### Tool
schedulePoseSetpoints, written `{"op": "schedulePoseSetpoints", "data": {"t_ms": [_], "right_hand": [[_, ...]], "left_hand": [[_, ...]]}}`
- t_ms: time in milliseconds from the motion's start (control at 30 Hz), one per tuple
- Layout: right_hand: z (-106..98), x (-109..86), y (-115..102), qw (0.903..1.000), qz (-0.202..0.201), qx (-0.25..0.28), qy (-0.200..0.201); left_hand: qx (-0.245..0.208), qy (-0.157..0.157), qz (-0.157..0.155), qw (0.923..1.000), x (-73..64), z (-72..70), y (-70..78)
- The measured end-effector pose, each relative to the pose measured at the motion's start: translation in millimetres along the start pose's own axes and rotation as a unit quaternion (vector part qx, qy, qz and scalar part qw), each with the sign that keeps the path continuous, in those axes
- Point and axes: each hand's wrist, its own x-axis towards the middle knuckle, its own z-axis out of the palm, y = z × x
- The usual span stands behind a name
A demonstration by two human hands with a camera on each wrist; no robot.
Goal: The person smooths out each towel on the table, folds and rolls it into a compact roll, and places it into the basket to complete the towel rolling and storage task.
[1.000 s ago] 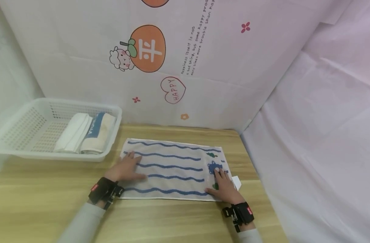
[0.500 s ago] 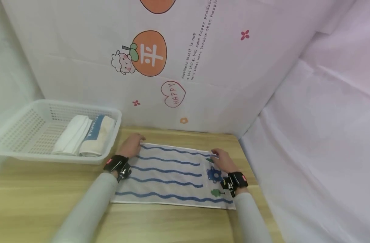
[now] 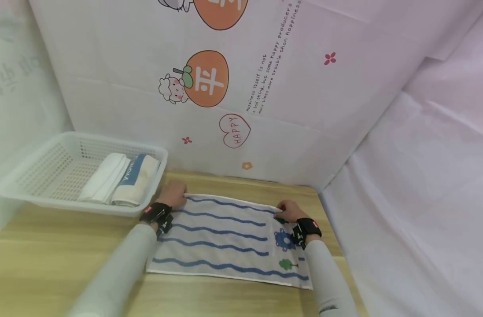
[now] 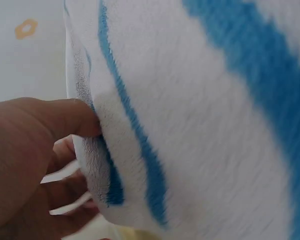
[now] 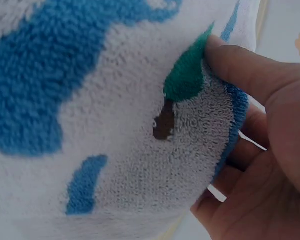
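A white towel (image 3: 221,237) with wavy blue stripes lies spread on the wooden table, a blue bear and green trees printed toward its right end. My left hand (image 3: 173,194) pinches its far left corner; in the left wrist view the thumb (image 4: 75,117) presses on the striped face with the fingers behind the edge. At the far right corner my right hand (image 3: 290,211) pinches the towel too. The right wrist view shows that thumb (image 5: 240,65) beside the green tree (image 5: 187,70), fingers curled behind the cloth. The far edge looks slightly raised between both hands.
A white plastic basket (image 3: 31,203) stands at the left, holding a folded white towel (image 3: 104,178) and a folded beige towel (image 3: 136,182) with a blue band. A printed white sheet (image 3: 285,145) hangs behind the table (image 3: 209,299); another white sheet (image 3: 423,198) borders the right.
Both hands have moved from lying flat on the towel to its far corners, and now grip them. The towel's far edge has lifted a little. The basket stays in place as the head view shifts.
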Motion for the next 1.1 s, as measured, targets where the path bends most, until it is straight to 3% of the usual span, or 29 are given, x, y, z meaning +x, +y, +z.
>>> {"op": "schedulePoseSetpoints", "data": {"t_ms": [100,233,400,567,867,967,1100], "right_hand": [[-5,-7.2,-1,0.9999,-0.009,0.0,-0.011],[-13,-18.1,1,0.9987,-0.046,-0.015,0.012],[-25,-30.8,2,0.994,-0.095,-0.014,0.052],[-32,-40.9,-1,0.9906,-0.095,-0.031,0.092],[-48,-36.8,-12,0.9696,-0.112,-0.07,0.206],[-52,-43.8,-19,0.966,-0.11,-0.048,0.229],[-51,-61.9,-25,0.9567,-0.127,-0.034,0.26]], "left_hand": [[0.02,-0.011,0.02,0.9995,-3.8,-7.1,3.0],[0.012,-0.013,0.048,0.9987,-8.1,-15.8,5.4],[-0.027,0.036,0.055,0.9975,-12.0,-28.7,10.6],[-0.051,0.086,0.057,0.9934,-16.1,-41.1,17.9],[-0.046,0.118,0.058,0.9902,-12.1,-65.4,27.8],[-0.045,0.147,0.071,0.9856,-15.8,-73.4,32.9],[-0.061,0.194,0.102,0.9738,-31.8,-80.6,39.2]]}}
